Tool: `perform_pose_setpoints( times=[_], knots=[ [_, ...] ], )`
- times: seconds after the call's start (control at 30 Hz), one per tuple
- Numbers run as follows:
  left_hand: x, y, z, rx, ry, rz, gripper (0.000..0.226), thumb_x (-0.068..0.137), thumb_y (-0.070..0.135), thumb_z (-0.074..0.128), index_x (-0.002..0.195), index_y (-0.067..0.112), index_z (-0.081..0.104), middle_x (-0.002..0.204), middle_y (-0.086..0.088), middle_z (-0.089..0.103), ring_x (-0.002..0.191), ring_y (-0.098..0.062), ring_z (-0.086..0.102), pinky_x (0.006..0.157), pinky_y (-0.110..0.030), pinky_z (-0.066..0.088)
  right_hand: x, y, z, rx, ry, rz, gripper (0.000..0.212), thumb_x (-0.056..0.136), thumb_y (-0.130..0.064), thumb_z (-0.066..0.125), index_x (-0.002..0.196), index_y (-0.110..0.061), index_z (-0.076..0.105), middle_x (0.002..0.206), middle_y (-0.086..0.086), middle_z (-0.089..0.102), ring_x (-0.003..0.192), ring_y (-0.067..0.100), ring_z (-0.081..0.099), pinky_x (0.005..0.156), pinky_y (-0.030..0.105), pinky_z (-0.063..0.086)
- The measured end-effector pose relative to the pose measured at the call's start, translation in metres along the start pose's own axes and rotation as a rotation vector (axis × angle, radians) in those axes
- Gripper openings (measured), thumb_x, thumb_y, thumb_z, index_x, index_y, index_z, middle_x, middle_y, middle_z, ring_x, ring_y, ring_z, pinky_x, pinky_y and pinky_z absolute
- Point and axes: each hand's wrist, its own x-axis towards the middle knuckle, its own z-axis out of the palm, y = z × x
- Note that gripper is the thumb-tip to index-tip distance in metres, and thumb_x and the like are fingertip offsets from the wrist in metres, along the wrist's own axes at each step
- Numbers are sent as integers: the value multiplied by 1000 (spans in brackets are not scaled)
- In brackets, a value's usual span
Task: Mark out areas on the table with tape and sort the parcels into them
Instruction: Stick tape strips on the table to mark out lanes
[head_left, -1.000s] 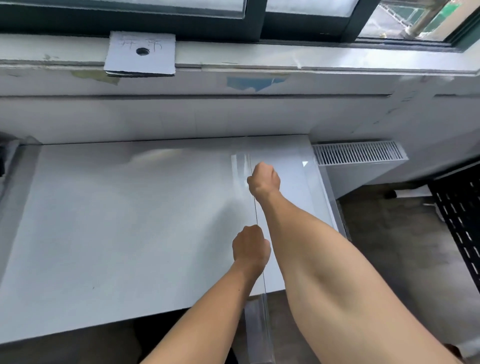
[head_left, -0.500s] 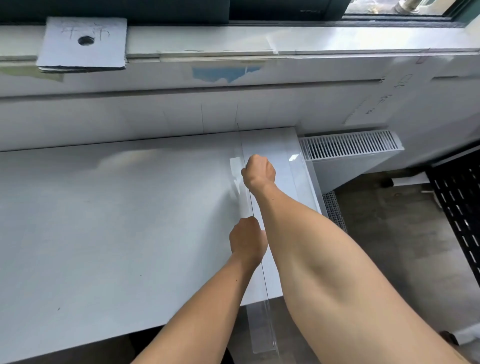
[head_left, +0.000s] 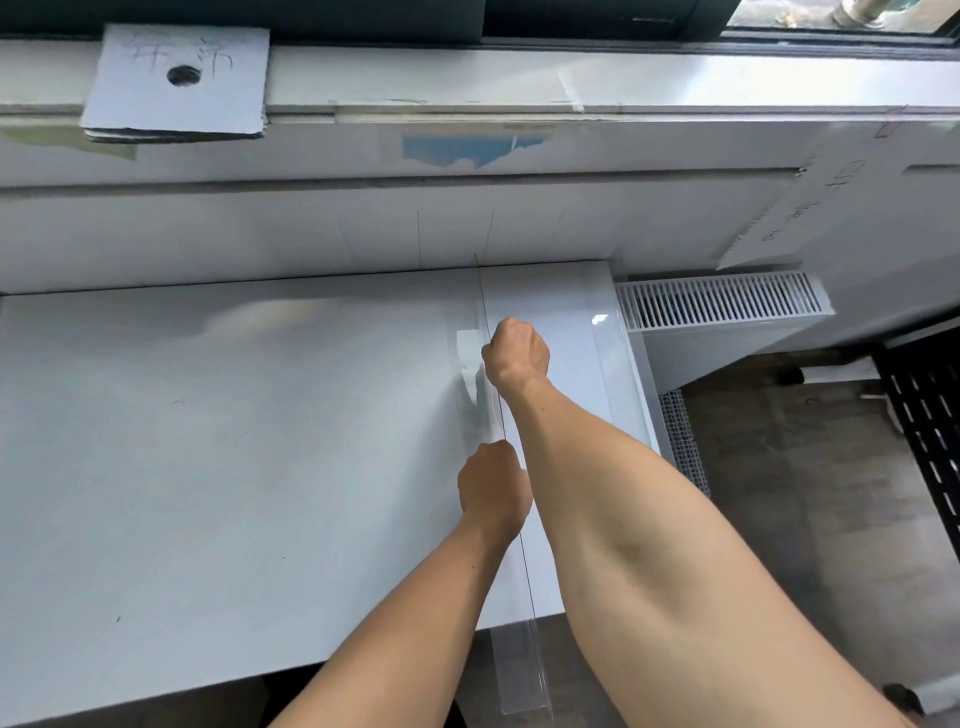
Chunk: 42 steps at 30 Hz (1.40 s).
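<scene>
Pressing clear tape across white table with curled fists, left hand nearer, right hand farther, nothing visibly gripped. Strip partly hidden under both fists, loose end overhanging near edge. Radiator at right, cardboard on sill.

Over the desk, the left grip and the right grip are showing only their backs, so their curled fingers are hiding whether they are pinching anything. The clear tape is blending into glare beyond the right grip, toward the desk's far edge. The desk's left end is running past the picture's edge. Above the desk, the cardboard is showing scrawl too faint to read.
</scene>
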Motion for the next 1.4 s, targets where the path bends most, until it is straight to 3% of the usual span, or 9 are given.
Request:
perform_pose_setpoints(
  times=[0.07, 0.2, 0.3, 0.4, 0.5, 0.8, 1.0, 1.17, 1.4],
  knots=[
    [1, -1, 0, 19, 4, 5, 20, 92, 12, 43, 72, 12, 44, 81, -7, 56, 78, -29, 61, 75, -38, 52, 0, 0, 2, -1, 2, 1, 36, 84, 7, 50, 59, -14, 32, 60, 1, 36, 64, 26, 43, 45, 23, 24],
    [2, -2, 2, 4, 4, 4, 17, 93, 12, 42, 78, 10, 48, 87, -10, 61, 89, -31, 64, 77, -38, 52, -1, 1, 3, 2, 11, -4, 37, 84, 6, 50, 59, -14, 33, 59, 1, 36, 62, 25, 41, 43, 24, 21],
    [3, 0, 6, 0, 4, 11, 16, 93, 11, 43, 81, 10, 52, 94, -12, 66, 86, -29, 63, 76, -36, 51, -1, 7, 1, -6, 23, 3, 36, 85, 5, 50, 59, -13, 33, 59, 1, 36, 61, 25, 41, 43, 24, 21],
    [5, 5, 11, 25, 3, 29, 14, 91, 10, 45, 81, 10, 55, 92, -10, 67, 79, -26, 61, 68, -31, 48, 1, 17, -2, -6, 39, 24, 36, 84, 5, 50, 59, -13, 33, 58, 2, 36, 61, 26, 41, 43, 24, 20],
    [7, 12, 15, 20, 1, 44, 15, 92, 11, 45, 81, 10, 56, 90, -10, 68, 82, -28, 65, 70, -32, 51, 4, 25, -6, -6, 59, 37, 33, 85, 5, 50, 60, -13, 36, 59, 2, 39, 62, 26, 42, 44, 25, 23],
    [10, 14, 18, -5, -5, 29, 19, 94, 6, 43, 77, 12, 48, 98, -13, 67, 92, -30, 65, 82, -39, 54, 5, 24, 0, -3, 67, 22, 16, 90, 0, 51, 78, -10, 50, 77, 6, 52, 67, 27, 47, 57, 28, 34],
    [9, 13, 17, -5, -5, 28, 17, 94, 7, 43, 79, 11, 49, 92, -12, 65, 92, -31, 64, 81, -39, 54, 6, 23, 1, -7, 61, 30, 34, 87, 1, 50, 61, -13, 34, 67, 4, 45, 66, 27, 46, 55, 28, 32],
    [9, 10, 14, -10, 7, 20, 18, 95, 11, 43, 79, 10, 51, 84, -9, 60, 89, -31, 65, 78, -37, 53, 4, 20, 3, 5, 65, 24, 17, 89, 2, 50, 76, -9, 50, 77, 7, 53, 67, 28, 48, 58, 28, 35],
    [9, 8, 14, -25, 0, -5, 32, 94, 8, 43, 64, 17, 37, 90, -9, 62, 91, -29, 64, 80, -36, 53, 2, 13, 5, -21, 55, -10, 21, 87, 2, 49, 71, -11, 45, 75, 7, 52, 66, 28, 46, 57, 28, 33]
  ],
)
